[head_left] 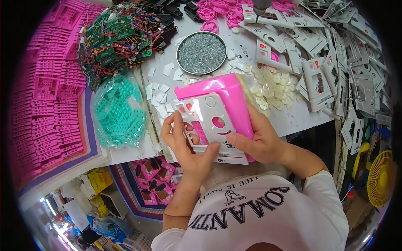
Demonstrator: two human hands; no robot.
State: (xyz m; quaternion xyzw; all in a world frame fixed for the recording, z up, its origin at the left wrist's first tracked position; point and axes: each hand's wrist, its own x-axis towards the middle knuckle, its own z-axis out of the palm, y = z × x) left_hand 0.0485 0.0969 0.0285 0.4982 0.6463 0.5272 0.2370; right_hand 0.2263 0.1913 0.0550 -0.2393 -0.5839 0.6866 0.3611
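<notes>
Holding item: I had both hands closed on one pink housing (226, 100) with white faceplate (209, 125), left hand (184, 142), right hand (255, 140), at table's (293, 119) near edge; screw dish (201, 52) behind.

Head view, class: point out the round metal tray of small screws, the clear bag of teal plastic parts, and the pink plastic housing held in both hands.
Round metal tray of small screws (179, 58), head view, left rim.
Clear bag of teal plastic parts (118, 112), head view, centre.
Pink plastic housing (226, 90), head view, upper face.
</notes>
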